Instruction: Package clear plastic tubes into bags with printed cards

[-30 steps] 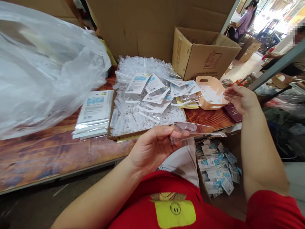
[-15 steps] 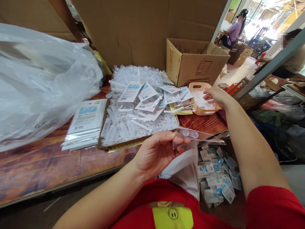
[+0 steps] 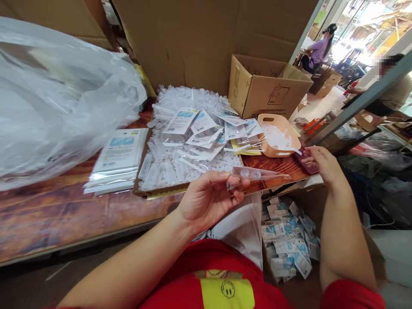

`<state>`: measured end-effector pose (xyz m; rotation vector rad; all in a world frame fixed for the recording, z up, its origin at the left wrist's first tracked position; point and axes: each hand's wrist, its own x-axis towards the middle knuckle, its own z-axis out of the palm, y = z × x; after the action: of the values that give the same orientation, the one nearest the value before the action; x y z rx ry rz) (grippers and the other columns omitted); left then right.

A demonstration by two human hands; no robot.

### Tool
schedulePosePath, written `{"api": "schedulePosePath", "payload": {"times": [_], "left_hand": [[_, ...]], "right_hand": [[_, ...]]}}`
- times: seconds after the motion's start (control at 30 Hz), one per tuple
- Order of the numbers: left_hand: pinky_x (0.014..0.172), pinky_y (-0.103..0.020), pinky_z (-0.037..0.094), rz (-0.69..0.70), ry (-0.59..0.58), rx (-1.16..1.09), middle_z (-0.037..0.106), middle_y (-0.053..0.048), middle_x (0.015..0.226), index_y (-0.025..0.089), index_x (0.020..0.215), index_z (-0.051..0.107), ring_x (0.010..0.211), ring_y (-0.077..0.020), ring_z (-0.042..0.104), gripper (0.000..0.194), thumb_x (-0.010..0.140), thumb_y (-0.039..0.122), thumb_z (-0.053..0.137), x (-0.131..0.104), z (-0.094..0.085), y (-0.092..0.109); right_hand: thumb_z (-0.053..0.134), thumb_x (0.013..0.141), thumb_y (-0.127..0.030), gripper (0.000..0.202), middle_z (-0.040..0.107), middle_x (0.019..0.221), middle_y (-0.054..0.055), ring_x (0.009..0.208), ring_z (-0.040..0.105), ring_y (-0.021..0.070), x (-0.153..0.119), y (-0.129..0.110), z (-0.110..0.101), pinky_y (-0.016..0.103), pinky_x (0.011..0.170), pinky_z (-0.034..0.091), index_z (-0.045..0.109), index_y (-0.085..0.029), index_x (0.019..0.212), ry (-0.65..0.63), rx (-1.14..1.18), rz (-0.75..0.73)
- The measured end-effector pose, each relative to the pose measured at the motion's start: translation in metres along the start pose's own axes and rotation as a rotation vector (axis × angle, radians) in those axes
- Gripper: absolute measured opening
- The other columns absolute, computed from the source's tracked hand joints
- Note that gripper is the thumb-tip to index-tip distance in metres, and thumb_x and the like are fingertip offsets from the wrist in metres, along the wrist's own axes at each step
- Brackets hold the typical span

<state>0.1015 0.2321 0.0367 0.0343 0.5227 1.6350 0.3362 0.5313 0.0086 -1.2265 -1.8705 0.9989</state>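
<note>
Flat packets (image 3: pixel 117 161): stacked well left of the left hand, kept within reach
Left hand (image 3: pixel 206 199): pinched on a clear pouch (image 3: pixel 257 175) — mouth held level toward the right hand
Right hand (image 3: pixel 322 165): a small white piece (image 3: pixel 294 150) is gripped in the fingertips, just beside the peach basket (image 3: pixel 277 135)

Single head cam, worn high, looks forward and down over the person's chest at the near edge of the surface (image 3: pixel 64 223). Close range: both forearms fill the lower frame. Far edge backs onto cardboard (image 3: pixel 206 38); the right side opens onto the room beyond.
</note>
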Motion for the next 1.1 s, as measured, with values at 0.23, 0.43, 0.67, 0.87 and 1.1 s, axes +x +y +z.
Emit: {"api": "schedulePosePath", "payload": {"times": [0.23, 0.43, 0.67, 0.87, 1.1], "left_hand": [[0.060, -0.020, 0.058, -0.109, 0.082, 0.022, 0.071, -0.006, 0.066, 0.006, 0.064, 0.072, 0.078, -0.0193, 0.076, 0.003, 0.065, 0.008, 0.072, 0.005, 0.008, -0.005], [0.050, -0.014, 0.049, -0.233, 0.024, 0.077, 0.069, -0.004, 0.071, 0.007, 0.070, 0.072, 0.072, -0.0153, 0.075, 0.005, 0.071, 0.011, 0.073, 0.001, 0.014, -0.004], [0.065, -0.014, 0.051, 0.443, -0.033, 0.749, 0.067, 0.001, 0.084, 0.018, 0.097, 0.073, 0.075, -0.0082, 0.065, 0.041, 0.067, 0.034, 0.096, -0.005, -0.001, -0.002], [0.059, -0.017, 0.048, 0.366, -0.069, 0.830, 0.066, 0.001, 0.079, 0.017, 0.095, 0.066, 0.068, -0.0080, 0.059, 0.041, 0.075, 0.043, 0.091, -0.004, -0.004, -0.017], [0.054, -0.017, 0.047, 0.100, -0.201, 0.909, 0.067, -0.001, 0.081, 0.018, 0.096, 0.071, 0.062, -0.0080, 0.060, 0.027, 0.083, 0.036, 0.086, -0.030, -0.024, -0.008]], "right_hand": [[0.078, 0.085, -0.044, 0.058, 0.059, 0.139, 0.015, 0.098, 0.064, 0.0215, -0.095, -0.021, 0.037, 0.041, 0.087, 0.057, 0.063, -0.022, 0.136, 0.028, -0.103, -0.711], [0.073, 0.090, -0.012, 0.022, 0.075, 0.093, 0.002, 0.088, 0.069, 0.0153, -0.127, -0.052, 0.076, 0.029, 0.080, 0.056, 0.079, -0.029, 0.103, -0.043, 0.235, -0.796], [0.081, 0.085, -0.030, 0.014, 0.065, 0.076, 0.000, 0.060, 0.055, 0.0099, -0.153, -0.062, 0.079, 0.022, 0.053, 0.047, 0.076, -0.023, 0.095, 0.033, 0.529, -0.372], [0.083, 0.083, -0.035, 0.028, 0.060, 0.069, -0.003, 0.050, 0.044, 0.0055, -0.174, -0.071, 0.085, 0.016, 0.043, 0.036, 0.075, -0.026, 0.108, -0.275, 0.745, -0.110], [0.078, 0.089, -0.038, 0.019, 0.063, 0.084, 0.003, 0.078, 0.060, 0.0102, -0.179, -0.067, 0.082, 0.021, 0.069, 0.047, 0.078, -0.018, 0.091, -0.739, 0.705, -0.402]]}}
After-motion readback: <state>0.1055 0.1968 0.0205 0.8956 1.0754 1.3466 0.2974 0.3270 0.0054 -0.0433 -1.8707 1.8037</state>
